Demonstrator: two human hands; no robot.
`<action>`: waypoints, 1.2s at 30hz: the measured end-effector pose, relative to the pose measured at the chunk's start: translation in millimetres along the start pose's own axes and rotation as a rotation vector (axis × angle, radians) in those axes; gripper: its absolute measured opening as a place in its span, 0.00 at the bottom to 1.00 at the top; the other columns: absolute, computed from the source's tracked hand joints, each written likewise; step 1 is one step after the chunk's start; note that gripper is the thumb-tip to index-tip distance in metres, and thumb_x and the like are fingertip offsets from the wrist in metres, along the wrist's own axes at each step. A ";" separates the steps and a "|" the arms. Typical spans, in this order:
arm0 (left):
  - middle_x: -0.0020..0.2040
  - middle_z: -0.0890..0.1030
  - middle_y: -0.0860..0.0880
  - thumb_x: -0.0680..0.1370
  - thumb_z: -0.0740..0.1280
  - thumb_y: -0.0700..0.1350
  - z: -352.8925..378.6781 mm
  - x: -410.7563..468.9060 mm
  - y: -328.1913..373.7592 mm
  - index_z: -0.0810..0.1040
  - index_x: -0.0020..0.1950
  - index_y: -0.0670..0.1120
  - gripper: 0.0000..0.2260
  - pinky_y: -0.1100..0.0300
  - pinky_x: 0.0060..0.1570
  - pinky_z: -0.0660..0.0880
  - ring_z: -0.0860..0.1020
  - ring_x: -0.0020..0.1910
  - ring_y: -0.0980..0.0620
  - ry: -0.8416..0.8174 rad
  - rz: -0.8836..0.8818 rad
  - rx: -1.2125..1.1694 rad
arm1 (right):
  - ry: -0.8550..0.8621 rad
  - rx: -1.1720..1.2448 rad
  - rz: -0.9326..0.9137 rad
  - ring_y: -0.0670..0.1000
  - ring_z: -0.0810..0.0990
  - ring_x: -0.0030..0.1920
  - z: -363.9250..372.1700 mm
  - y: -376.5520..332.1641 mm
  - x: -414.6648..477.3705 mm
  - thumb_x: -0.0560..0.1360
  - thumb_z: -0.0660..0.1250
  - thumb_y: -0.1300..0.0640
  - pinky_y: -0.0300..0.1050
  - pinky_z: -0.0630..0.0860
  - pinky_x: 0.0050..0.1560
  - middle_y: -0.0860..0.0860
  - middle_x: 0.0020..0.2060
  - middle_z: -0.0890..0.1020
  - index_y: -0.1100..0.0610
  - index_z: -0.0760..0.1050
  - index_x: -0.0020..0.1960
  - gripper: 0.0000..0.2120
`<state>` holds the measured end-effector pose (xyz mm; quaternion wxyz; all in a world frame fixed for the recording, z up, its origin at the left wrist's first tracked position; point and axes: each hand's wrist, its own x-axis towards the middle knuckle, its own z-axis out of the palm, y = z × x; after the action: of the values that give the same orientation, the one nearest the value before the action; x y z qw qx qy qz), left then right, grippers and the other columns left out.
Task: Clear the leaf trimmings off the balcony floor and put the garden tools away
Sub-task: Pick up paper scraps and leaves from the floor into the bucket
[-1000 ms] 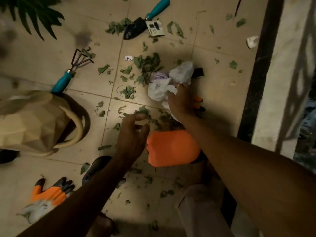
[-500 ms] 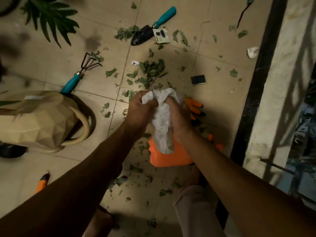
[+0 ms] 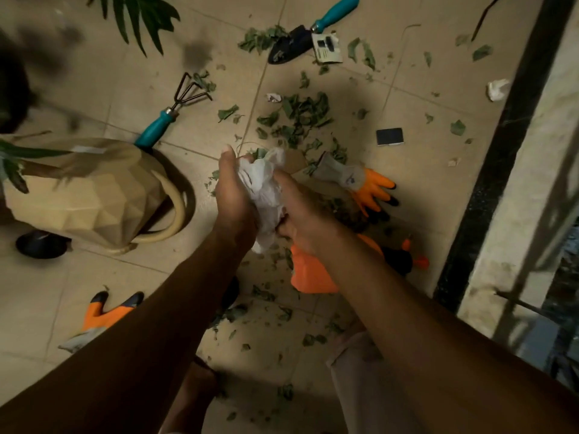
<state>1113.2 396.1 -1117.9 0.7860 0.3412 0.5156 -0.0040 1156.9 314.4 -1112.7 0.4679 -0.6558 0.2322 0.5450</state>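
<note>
My left hand (image 3: pixel 232 198) and my right hand (image 3: pixel 302 211) both grip a crumpled white plastic bag (image 3: pixel 264 189) above the tiled floor. Green leaf trimmings (image 3: pixel 300 117) lie scattered just beyond my hands, with more around my feet. A teal-handled hand rake (image 3: pixel 170 112) lies to the left, and a teal-handled trowel (image 3: pixel 308 32) with a paper tag lies at the top. One orange and grey glove (image 3: pixel 360 183) rests right of my hands; another glove (image 3: pixel 97 321) lies at lower left.
A beige faceted watering can (image 3: pixel 91 195) stands at left beside palm fronds (image 3: pixel 141 14). An orange object (image 3: pixel 308 274) sits under my right forearm. A small black card (image 3: pixel 389 136) and a white scrap (image 3: pixel 496 89) lie near the black strip and wall ledge (image 3: pixel 532 170) on the right.
My right hand lifted the bag off the leaf pile and pulled it toward me; my left hand rose from the floor and took hold of it. The glove beneath became visible.
</note>
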 end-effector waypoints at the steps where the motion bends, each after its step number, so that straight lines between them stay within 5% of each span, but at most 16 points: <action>1: 0.61 0.82 0.34 0.79 0.54 0.71 -0.2 -2.7 2.0 0.80 0.63 0.37 0.39 0.43 0.65 0.77 0.81 0.62 0.37 -0.031 -0.047 0.015 | 0.018 0.017 -0.025 0.58 0.85 0.53 -1.6 0.8 4.9 0.56 0.65 0.29 0.63 0.81 0.56 0.53 0.52 0.86 0.51 0.83 0.56 0.37; 3: 0.57 0.86 0.40 0.81 0.48 0.72 -3.5 -4.4 5.6 0.82 0.61 0.44 0.37 0.49 0.60 0.80 0.84 0.58 0.42 -0.043 -0.131 0.052 | 0.083 0.045 -0.076 0.57 0.86 0.50 -2.7 -0.1 0.6 0.57 0.70 0.36 0.64 0.82 0.56 0.53 0.46 0.87 0.55 0.85 0.50 0.30; 6: 0.44 0.86 0.49 0.84 0.59 0.60 -10.4 -2.8 5.8 0.80 0.63 0.45 0.21 0.56 0.49 0.80 0.84 0.45 0.51 -0.105 -0.150 0.098 | 0.057 0.218 -0.168 0.55 0.86 0.49 -4.0 9.4 0.4 0.71 0.73 0.49 0.55 0.81 0.55 0.54 0.45 0.87 0.57 0.84 0.49 0.12; 8: 0.42 0.86 0.51 0.83 0.63 0.55 -16.2 -4.3 4.9 0.80 0.60 0.47 0.14 0.57 0.47 0.81 0.84 0.42 0.53 -0.152 -0.173 0.124 | 0.010 0.260 -0.260 0.53 0.86 0.50 -4.4 17.4 -0.6 0.75 0.71 0.54 0.52 0.81 0.52 0.55 0.48 0.87 0.59 0.82 0.55 0.12; 11: 0.41 0.87 0.49 0.84 0.62 0.48 -28.5 -3.3 0.7 0.81 0.54 0.45 0.10 0.57 0.44 0.83 0.85 0.43 0.49 -0.112 -0.191 0.180 | 0.147 -0.168 -0.482 0.44 0.84 0.47 -6.0 21.7 -0.1 0.74 0.71 0.51 0.42 0.80 0.46 0.49 0.47 0.85 0.53 0.81 0.55 0.11; 14: 0.51 0.86 0.39 0.82 0.66 0.44 -33.6 -0.4 -4.9 0.83 0.59 0.39 0.12 0.54 0.48 0.83 0.84 0.51 0.38 -0.010 -0.079 0.352 | 0.365 -0.582 -0.617 0.52 0.79 0.52 -5.6 31.1 0.5 0.71 0.70 0.45 0.46 0.76 0.49 0.52 0.52 0.80 0.49 0.81 0.54 0.14; 18: 0.39 0.84 0.48 0.80 0.69 0.52 -31.3 -13.1 -10.7 0.81 0.48 0.43 0.12 0.63 0.36 0.79 0.83 0.39 0.51 0.259 0.049 0.262 | 0.212 -0.487 -0.516 0.47 0.77 0.35 9.5 29.8 -13.6 0.75 0.67 0.49 0.41 0.66 0.33 0.49 0.33 0.79 0.54 0.75 0.36 0.12; 21: 0.43 0.85 0.43 0.83 0.62 0.61 -32.5 -16.5 -20.3 0.81 0.46 0.47 0.19 0.48 0.47 0.83 0.85 0.44 0.44 0.276 0.195 0.315 | 0.229 -0.581 -0.507 0.49 0.77 0.36 20.3 28.0 -22.8 0.77 0.66 0.50 0.42 0.64 0.32 0.49 0.34 0.81 0.56 0.80 0.39 0.12; 24: 0.45 0.85 0.42 0.79 0.49 0.74 -35.0 -10.0 -19.7 0.80 0.42 0.51 0.32 0.44 0.53 0.80 0.84 0.48 0.42 0.191 0.116 0.328 | 0.130 -0.512 -0.371 0.49 0.77 0.38 20.8 17.8 -26.9 0.77 0.63 0.51 0.42 0.65 0.33 0.49 0.35 0.81 0.55 0.79 0.38 0.13; 29: 0.55 0.85 0.43 0.81 0.47 0.71 -26.0 -11.4 -11.6 0.80 0.54 0.54 0.29 0.44 0.51 0.83 0.86 0.50 0.46 0.116 -0.077 0.349 | 0.071 -0.293 -0.285 0.49 0.85 0.38 11.6 21.9 -17.3 0.76 0.69 0.51 0.50 0.84 0.43 0.49 0.34 0.86 0.55 0.85 0.41 0.10; 33: 0.58 0.81 0.45 0.85 0.58 0.57 -9.9 -16.9 -1.0 0.78 0.62 0.56 0.12 0.39 0.55 0.80 0.82 0.55 0.43 -0.063 -0.350 0.242 | 0.146 -0.231 -0.356 0.40 0.82 0.30 -2.4 24.7 -7.8 0.76 0.73 0.56 0.37 0.78 0.32 0.45 0.30 0.83 0.54 0.84 0.42 0.05; 36: 0.61 0.79 0.49 0.86 0.59 0.43 -14.4 -1.9 1.2 0.69 0.78 0.53 0.20 0.48 0.43 0.85 0.82 0.58 0.44 -0.053 -0.233 0.043 | 0.091 -0.207 -0.367 0.40 0.83 0.32 -8.6 21.4 2.8 0.73 0.74 0.59 0.36 0.78 0.32 0.45 0.29 0.84 0.51 0.84 0.40 0.05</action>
<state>1101.1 404.1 -1119.1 0.7861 0.2956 0.5305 -0.1152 1144.6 297.8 -1123.2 0.4785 -0.7556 0.0725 0.4414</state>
